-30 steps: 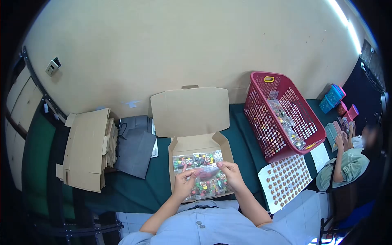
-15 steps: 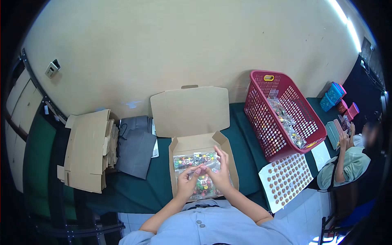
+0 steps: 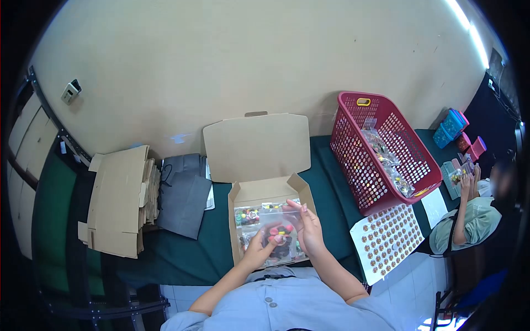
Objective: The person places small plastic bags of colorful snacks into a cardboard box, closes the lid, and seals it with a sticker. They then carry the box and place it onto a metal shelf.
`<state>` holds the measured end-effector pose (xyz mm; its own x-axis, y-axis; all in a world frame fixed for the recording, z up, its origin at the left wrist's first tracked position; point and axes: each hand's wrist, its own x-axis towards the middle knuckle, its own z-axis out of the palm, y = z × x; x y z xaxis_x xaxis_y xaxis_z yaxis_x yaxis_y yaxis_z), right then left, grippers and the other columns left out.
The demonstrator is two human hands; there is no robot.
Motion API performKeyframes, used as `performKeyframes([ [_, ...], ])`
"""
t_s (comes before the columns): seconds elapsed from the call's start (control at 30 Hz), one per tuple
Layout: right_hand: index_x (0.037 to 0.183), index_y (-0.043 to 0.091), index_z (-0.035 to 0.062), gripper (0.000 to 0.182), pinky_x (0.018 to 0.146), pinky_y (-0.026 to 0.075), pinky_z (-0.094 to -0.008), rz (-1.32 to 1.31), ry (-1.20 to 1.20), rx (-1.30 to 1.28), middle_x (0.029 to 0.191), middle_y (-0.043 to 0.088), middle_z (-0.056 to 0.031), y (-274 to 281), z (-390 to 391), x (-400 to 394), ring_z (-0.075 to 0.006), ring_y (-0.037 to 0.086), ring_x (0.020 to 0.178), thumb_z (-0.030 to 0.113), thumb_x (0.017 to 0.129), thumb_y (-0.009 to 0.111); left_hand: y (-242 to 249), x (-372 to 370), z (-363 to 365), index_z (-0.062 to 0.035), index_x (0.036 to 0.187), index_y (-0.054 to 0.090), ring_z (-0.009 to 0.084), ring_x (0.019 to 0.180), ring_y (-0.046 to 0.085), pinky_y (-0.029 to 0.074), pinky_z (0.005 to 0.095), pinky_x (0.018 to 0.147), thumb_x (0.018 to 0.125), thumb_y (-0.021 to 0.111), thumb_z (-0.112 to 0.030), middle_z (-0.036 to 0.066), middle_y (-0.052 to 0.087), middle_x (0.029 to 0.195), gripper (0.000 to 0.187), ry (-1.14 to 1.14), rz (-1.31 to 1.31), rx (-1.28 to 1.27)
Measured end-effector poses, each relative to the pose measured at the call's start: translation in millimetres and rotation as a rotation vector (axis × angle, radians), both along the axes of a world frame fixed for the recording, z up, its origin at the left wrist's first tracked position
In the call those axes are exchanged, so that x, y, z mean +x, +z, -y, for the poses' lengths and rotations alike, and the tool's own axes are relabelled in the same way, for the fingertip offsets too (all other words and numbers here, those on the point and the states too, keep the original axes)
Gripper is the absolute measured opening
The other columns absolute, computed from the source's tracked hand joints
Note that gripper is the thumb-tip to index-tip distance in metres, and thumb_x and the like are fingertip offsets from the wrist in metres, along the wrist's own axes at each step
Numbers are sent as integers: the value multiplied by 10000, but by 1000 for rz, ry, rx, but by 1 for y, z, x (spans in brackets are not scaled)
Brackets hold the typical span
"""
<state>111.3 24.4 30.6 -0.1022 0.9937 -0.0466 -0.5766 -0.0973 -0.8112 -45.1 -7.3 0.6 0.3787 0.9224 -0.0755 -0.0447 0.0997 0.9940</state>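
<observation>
A brown cardboard box [image 3: 235,243] stands in front of me with its lid raised. Clear bags of colourful candy [image 3: 246,216] lie inside it. Above the box, my left hand [image 3: 257,252] grips a clear zip bag [image 3: 280,220] with pink, yellow and dark candies at its lower part. My right hand [image 3: 310,230] is at the bag's right edge, fingers stretched out toward the upper left; whether it touches the plastic is hard to tell.
To the left are flattened cardboard boxes [image 3: 117,204] and dark grey paper bags [image 3: 187,201]. A maroon basket [image 3: 353,165] with candy bags stands at right, behind a sticker sheet [image 3: 381,237]. Farther right, a co-worker [image 3: 466,223] handles a candy bag near blue baskets [image 3: 448,132].
The bag now hangs upright, its candies showing, where before both hands pinched together at it. My right hand has moved slightly right and its fingers have straightened.
</observation>
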Motion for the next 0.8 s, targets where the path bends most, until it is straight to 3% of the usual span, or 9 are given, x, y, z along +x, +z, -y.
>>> performKeyframes([
  [0.07, 1207, 487, -27, 349, 911, 411, -309, 343, -27, 118, 1100, 576, -122, -5, 0, -6, -167, 539, 1026, 174, 922, 497, -17, 5, -3, -37, 1247, 404, 124, 939, 553, 515, 237, 669, 909, 526, -205, 82, 508, 1130, 397, 180, 259, 25],
  [0.13, 1233, 466, -11, 381, 901, 410, -296, 296, 14, 106, 1112, 571, -94, -16, 9, -7, -144, 528, 1033, 151, 897, 545, -1, -1, -1, -23, 1210, 429, 117, 936, 552, 510, 241, 673, 917, 514, -243, 74, 540, 1077, 377, 199, 312, -125],
  [0.2, 1219, 477, -12, 372, 884, 418, -284, 487, 302, 127, 1100, 578, -82, -24, 17, -4, -131, 530, 1012, 144, 891, 557, -6, -10, -3, -29, 1223, 429, 109, 922, 556, 506, 237, 641, 925, 493, -287, 63, 562, 1032, 399, 136, 251, -225],
  [0.37, 1145, 519, -6, 314, 751, 447, -223, 385, 266, -21, 968, 598, -26, -45, 19, -7, -77, 548, 861, 170, 889, 568, -27, -9, -1, -38, 1222, 399, 143, 841, 604, 544, 289, 635, 930, 470, -297, 76, 556, 1031, 396, 177, 244, -191],
  [0.43, 1119, 537, -21, 312, 827, 428, -253, 287, 215, -184, 1027, 592, -54, -43, 16, -5, -94, 534, 942, 158, 870, 596, -24, -6, 1, -35, 1260, 359, 142, 921, 571, 519, 289, 723, 915, 512, -197, 80, 515, 1106, 410, 171, 303, -150],
  [0.57, 1063, 570, -6, 245, 769, 457, -239, 419, 146, -82, 981, 613, -61, -40, 14, -3, -101, 579, 872, 131, 861, 597, -27, -2, 1, -30, 1308, 320, 157, 1090, 474, 423, 286, 884, 831, 613, -65, 96, 473, 1188, 561, 76, 204, -6],
  [0.67, 1049, 581, 8, 250, 592, 442, -197, 373, 28, -109, 885, 625, -36, -41, 12, -8, -71, 576, 748, 154, 850, 615, -17, -4, 6, -25, 1312, 317, 159, 1097, 473, 410, 284, 903, 819, 634, -93, 107, 463, 1213, 591, 0, 66, -56],
  [0.7, 996, 612, -2, 228, 601, 437, -204, 355, -52, -152, 823, 628, -35, -45, 9, -5, -80, 568, 714, 154, 832, 638, -13, -4, 7, -54, 1319, 334, 167, 1081, 490, 430, 287, 880, 780, 682, -105, 111, 481, 1207, 643, -72, -121, 184],
  [0.8, 904, 654, -3, 186, 607, 427, -213, 482, -58, -119, 761, 626, -31, -52, -2, 13, -75, 549, 684, 157, 810, 663, -24, -9, 4, -67, 1311, 358, 162, 1020, 533, 478, 273, 787, 743, 724, -113, 99, 527, 1156, 677, -122, -100, 78],
])
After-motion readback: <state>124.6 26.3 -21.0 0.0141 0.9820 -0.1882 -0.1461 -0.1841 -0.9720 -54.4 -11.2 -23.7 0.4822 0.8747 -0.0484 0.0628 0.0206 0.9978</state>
